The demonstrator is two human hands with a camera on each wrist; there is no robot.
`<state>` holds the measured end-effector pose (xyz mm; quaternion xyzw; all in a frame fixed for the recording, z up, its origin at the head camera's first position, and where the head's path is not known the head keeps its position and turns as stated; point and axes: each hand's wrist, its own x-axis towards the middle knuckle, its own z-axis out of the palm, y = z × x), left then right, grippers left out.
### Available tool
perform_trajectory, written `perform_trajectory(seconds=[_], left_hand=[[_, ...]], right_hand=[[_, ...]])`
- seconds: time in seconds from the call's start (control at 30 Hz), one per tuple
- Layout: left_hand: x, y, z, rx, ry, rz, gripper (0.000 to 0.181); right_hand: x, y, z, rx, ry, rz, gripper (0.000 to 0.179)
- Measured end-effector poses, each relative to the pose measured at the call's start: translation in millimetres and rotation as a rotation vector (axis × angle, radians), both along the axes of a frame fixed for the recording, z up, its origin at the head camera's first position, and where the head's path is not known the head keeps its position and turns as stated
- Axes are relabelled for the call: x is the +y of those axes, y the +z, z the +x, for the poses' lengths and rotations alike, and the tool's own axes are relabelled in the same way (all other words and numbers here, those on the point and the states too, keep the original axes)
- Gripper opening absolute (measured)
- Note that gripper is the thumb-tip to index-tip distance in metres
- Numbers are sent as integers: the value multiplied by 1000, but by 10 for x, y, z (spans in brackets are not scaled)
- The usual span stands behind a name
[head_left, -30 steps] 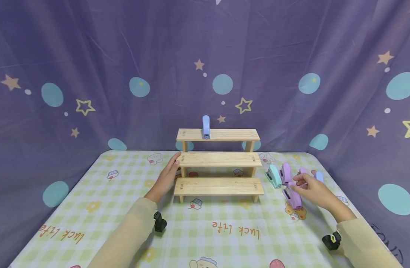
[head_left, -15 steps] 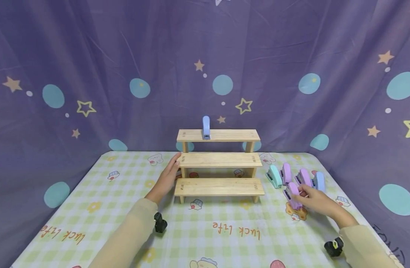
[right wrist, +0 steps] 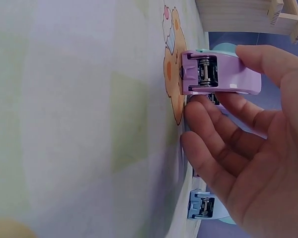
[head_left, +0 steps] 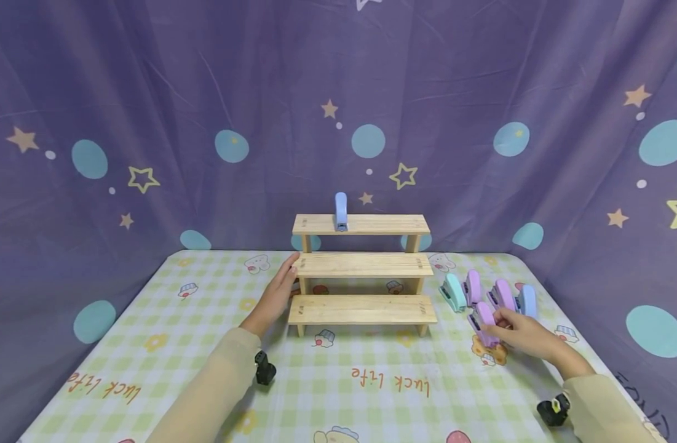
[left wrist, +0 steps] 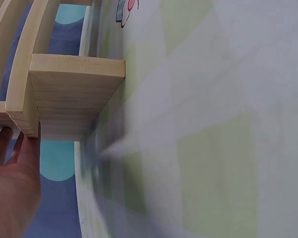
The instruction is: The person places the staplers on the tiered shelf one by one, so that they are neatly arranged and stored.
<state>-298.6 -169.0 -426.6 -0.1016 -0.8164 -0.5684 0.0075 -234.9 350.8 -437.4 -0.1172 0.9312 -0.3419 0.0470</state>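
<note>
A small wooden three-step shelf (head_left: 363, 309) stands at the middle of the table. Against its left side rests my left hand (head_left: 273, 296), fingers extended along the ends of the boards; the left wrist view shows those fingertips at a board's edge (left wrist: 23, 111). My right hand (head_left: 525, 332) pinches the front purple stapler (head_left: 486, 321) between thumb and index finger. In the right wrist view this stapler (right wrist: 236, 74) sits low at the tablecloth, and the other fingers (right wrist: 208, 163) are loosely bent below it. A blue stapler (head_left: 340, 212) stands on the top step.
Behind the pinched stapler are a mint stapler (head_left: 453, 292), two more purple staplers (head_left: 472, 287) and another blue stapler (head_left: 527, 301). A checked cloth (head_left: 294, 400) covers the table. A purple curtain (head_left: 294, 80) hangs behind it.
My right hand has come down and slightly toward me, from over the stapler group onto the front purple stapler, and now pinches it. My left hand stays at the shelf.
</note>
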Motion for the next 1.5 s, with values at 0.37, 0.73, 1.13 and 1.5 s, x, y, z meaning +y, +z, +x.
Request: perform_trajectory(seconds=[0.37, 0.73, 1.13, 1.5], left_hand=[[5, 5, 15, -11, -2, -5, 54], [-1, 4, -2, -29, 1, 32, 53], [-1, -7, -9, -19, 0, 27, 53], [-5, -7, -7, -18, 1, 12, 53]], right_hand=[[11, -5, 19, 31, 7, -2, 30], [-42, 126, 2, 124, -3, 23, 26], [-197, 395, -57, 229, 1, 8, 25], [-425, 646, -155, 325, -36, -3, 24]])
